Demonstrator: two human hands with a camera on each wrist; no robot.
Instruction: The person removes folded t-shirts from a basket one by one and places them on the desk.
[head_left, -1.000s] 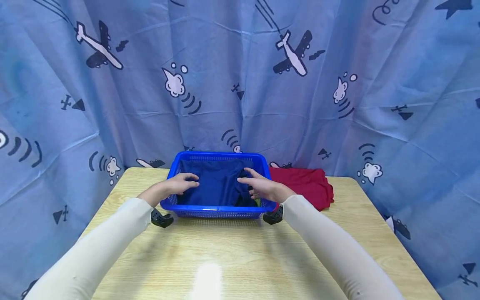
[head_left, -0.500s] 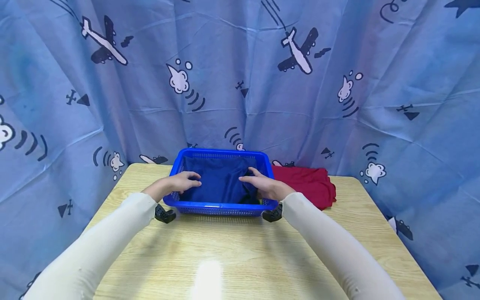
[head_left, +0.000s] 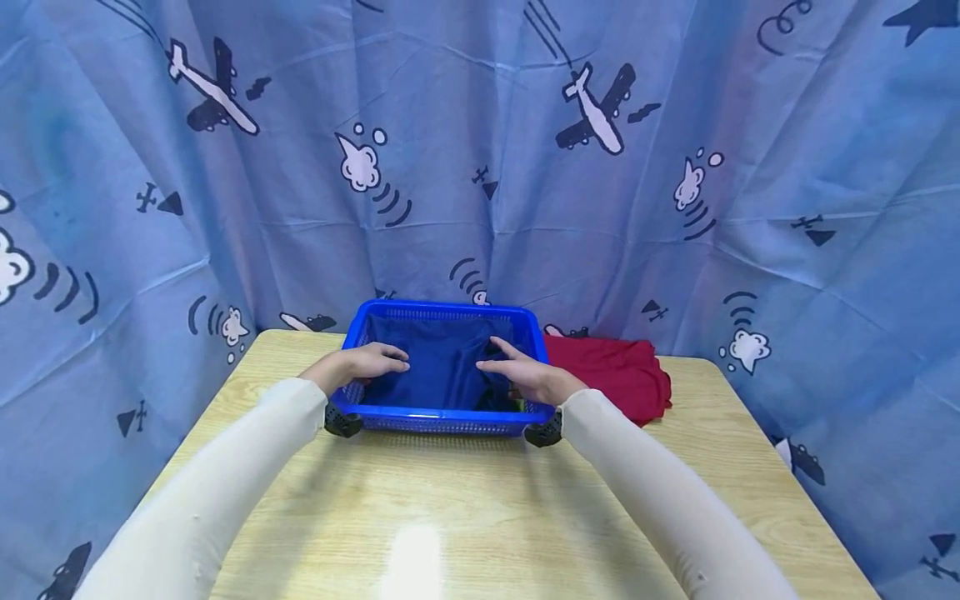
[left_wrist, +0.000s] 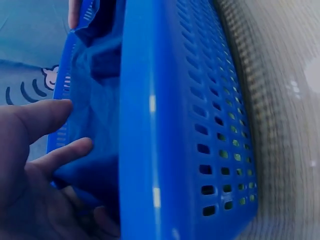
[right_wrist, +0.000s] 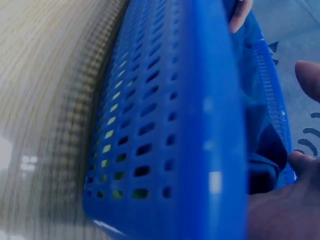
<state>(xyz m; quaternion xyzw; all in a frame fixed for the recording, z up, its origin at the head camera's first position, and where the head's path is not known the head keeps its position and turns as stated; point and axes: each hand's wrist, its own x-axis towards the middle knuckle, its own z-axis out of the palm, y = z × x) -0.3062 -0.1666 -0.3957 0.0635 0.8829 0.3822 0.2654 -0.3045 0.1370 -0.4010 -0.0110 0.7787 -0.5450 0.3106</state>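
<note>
Lying in the basket (head_left: 442,413), navy cloth (head_left: 438,371) is resting between left hand (head_left: 363,362) and right hand (head_left: 531,375); both are hanging loosely spread, seemingly gripping nothing; likely they're positioning, next needing a two-sided pinch.

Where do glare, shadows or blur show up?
Head view: white glare on the table, soft shadows either side; left wrist view: the left hand sits in dim, bluish light, while highlights streak the blue basket; right wrist view: the near rim looks blurred.
</note>
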